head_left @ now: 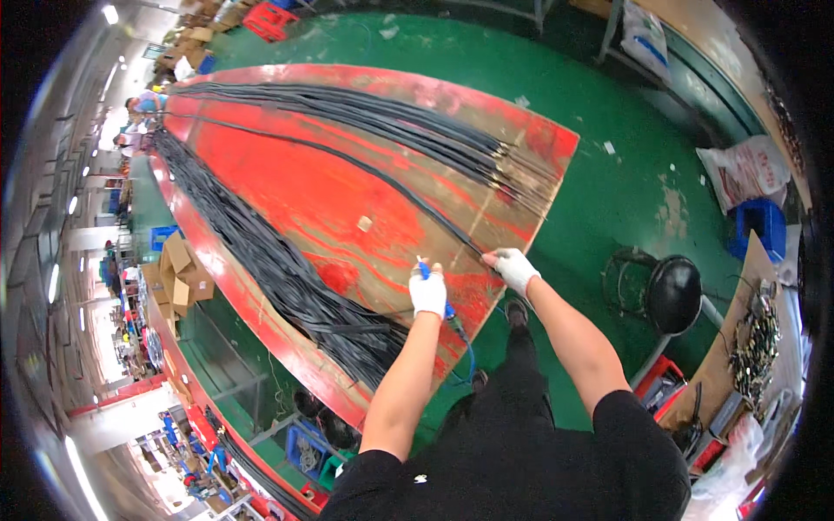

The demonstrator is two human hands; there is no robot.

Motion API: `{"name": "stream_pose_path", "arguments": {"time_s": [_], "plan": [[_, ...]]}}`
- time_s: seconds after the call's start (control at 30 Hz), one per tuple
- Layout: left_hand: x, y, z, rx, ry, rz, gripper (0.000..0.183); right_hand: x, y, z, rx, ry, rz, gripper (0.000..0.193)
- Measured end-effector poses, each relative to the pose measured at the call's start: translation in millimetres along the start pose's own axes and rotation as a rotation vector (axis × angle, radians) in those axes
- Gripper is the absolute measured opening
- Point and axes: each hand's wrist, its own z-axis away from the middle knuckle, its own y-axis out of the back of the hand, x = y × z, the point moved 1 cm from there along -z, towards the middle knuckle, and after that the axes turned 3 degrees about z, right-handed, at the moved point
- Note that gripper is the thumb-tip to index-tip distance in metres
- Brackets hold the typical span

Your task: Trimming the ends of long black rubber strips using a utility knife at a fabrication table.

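Note:
My right hand, in a white glove, pinches the near end of a long black cable. The cable runs away across the red, worn tabletop toward its far end. To the left, my gloved left hand is closed around a slim blue handheld tool. A blue hose trails from the tool's lower end past the table edge. The tool's exact kind is hidden by my fingers. The two hands are apart, both near the table's close edge.
A bundle of black cables with bare, brassy ends lies along the right. A thick loose pile of black cables lies along the left. A black round stool stands at right. People are at the table's far end.

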Motion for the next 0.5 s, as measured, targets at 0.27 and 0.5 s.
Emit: {"name": "stream_pose_path", "arguments": {"time_s": [0.27, 0.5], "plan": [[-1, 56, 29, 0.097, 0.055, 0.143, 0.028, 27, 10, -11, -0.114, -0.052, -0.192, 0.041], [1, 86, 51, 0.176, -0.037, 0.103, 0.029, 25, 4, -3, 0.016, 0.065, 0.103, 0.036]]}}
